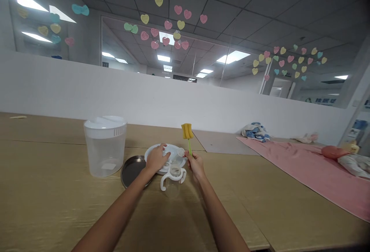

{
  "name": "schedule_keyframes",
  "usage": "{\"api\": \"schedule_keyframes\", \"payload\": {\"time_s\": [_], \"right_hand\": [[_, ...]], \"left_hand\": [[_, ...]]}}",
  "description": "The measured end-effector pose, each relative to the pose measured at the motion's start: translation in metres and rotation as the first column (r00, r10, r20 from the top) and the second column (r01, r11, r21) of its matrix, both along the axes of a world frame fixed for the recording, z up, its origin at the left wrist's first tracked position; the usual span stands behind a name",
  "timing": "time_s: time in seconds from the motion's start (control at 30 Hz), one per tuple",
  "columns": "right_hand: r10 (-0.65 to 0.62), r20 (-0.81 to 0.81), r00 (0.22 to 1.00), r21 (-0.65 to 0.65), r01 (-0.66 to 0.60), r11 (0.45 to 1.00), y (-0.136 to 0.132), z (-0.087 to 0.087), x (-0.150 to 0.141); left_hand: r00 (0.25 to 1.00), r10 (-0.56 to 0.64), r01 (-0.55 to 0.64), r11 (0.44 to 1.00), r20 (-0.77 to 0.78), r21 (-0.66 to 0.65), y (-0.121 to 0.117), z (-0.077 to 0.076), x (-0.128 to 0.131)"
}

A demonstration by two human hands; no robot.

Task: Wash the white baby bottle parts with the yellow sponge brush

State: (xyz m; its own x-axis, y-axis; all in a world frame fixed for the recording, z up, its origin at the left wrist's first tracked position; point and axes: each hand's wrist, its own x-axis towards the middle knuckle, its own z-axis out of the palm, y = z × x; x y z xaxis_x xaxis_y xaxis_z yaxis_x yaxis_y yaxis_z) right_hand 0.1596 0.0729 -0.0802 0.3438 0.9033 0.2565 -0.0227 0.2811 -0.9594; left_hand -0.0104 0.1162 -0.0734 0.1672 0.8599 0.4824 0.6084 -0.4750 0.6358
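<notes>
My right hand (pixel 196 165) grips the green handle of a yellow sponge bottle brush (pixel 187 131), its sponge head pointing up. A small clear round cap (pixel 181 152) is right beside those fingertips; whether they also touch it I cannot tell. My left hand (pixel 157 158) reaches over the white plate-like basin (pixel 150 149) with thumb and fingers apart. Small white parts (pixel 167 164) lie near its thumb. In front of the basin stands a clear baby bottle (pixel 173 184), uncapped, with a white two-handled ring (pixel 164 178) around its neck.
A dark round metal tray (pixel 130 171) lies partly under my left forearm. Left of it stands a tall clear plastic container with a white lid (pixel 105 146). A pink cloth (pixel 289 163) covers the table's right side, and a crumpled blue-and-white cloth (pixel 256 131) rests by the wall.
</notes>
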Motion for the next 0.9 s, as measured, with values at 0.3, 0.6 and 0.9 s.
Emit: {"api": "schedule_keyframes", "payload": {"time_s": [0.3,0.6,0.9], "right_hand": [[0.089,-0.246,0.965,-0.011,-0.094,0.996,0.002,0.000,0.001],[0.201,-0.336,0.920,0.012,-0.209,0.978,-0.003,0.005,0.001],[0.206,-0.383,0.900,0.030,-0.211,0.977,0.002,0.003,0.005]], "left_hand": [[0.950,-0.166,0.244,0.924,-0.266,0.295,-0.018,0.013,0.004],[0.949,-0.265,0.294,0.938,-0.171,0.181,-0.023,0.024,0.020],[0.891,-0.336,0.342,0.939,0.306,0.033,-0.003,0.018,0.025]]}}
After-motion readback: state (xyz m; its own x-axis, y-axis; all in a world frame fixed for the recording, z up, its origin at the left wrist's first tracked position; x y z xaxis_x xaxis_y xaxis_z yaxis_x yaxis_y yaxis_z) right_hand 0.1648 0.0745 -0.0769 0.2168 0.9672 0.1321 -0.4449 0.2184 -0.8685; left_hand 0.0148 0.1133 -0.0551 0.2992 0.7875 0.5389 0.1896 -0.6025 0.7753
